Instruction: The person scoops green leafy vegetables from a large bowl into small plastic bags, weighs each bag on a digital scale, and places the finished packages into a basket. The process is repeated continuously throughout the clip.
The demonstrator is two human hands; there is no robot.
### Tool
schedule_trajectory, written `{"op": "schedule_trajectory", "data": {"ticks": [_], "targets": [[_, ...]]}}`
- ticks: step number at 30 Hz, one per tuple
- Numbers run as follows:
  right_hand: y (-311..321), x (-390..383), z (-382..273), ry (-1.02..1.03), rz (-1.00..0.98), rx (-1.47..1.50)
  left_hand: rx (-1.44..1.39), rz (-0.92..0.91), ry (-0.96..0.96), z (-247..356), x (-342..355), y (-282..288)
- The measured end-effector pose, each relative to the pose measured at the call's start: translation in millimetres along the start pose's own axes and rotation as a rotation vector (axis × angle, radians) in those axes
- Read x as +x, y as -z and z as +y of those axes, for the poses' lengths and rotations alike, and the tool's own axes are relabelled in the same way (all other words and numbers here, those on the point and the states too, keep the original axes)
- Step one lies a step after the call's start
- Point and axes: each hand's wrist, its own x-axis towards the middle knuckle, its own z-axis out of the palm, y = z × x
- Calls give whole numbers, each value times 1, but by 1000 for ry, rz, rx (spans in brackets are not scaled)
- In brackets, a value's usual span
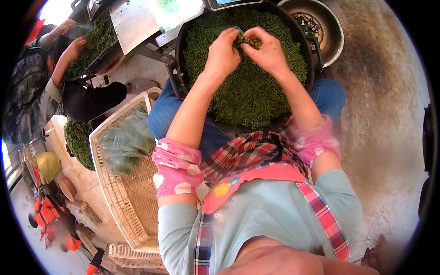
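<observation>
A large black two-handled pan (310, 55) full of small green berries (250, 98) sits at my lap between my jeans-clad knees. Over its upper half, my left hand (222, 52) and my right hand (266, 54) meet, fingers closed on a small cluster of green berries (247, 42). A small pale, see-through item beside my left fingertips is too indistinct to name. My forearms have pink polka-dot sleeve covers bunched at the elbows.
At left, a co-worker's hand (75, 45) is over another pan of greens (98, 36). A cream plastic crate (105, 183) holds clear bags (123, 140). A metal bowl with stems (333, 34) is at back right; a screened device (229, 3) and metal table (126, 23) are behind.
</observation>
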Motion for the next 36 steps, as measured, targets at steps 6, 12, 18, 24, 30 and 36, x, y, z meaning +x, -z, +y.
{"op": "schedule_trajectory", "data": {"ticks": [6,12,18,24,30,36], "targets": [[5,-4,-9,203,-132,-294,-1,-72,89,-1,0,6],[-20,-3,21,73,-622,-713,-75,-243,146,14,-5,1],[-3,-14,-5,295,-364,-407,-131,-174,190,8,6,17],[19,-7,-7,263,-572,-501,-342,-179,204,18,9,25],[81,36,-68,319,-32,-325,-728,455,305,20,25,65],[33,118,-49,479,314,-255,-467,280,233,10,23,41]]}}
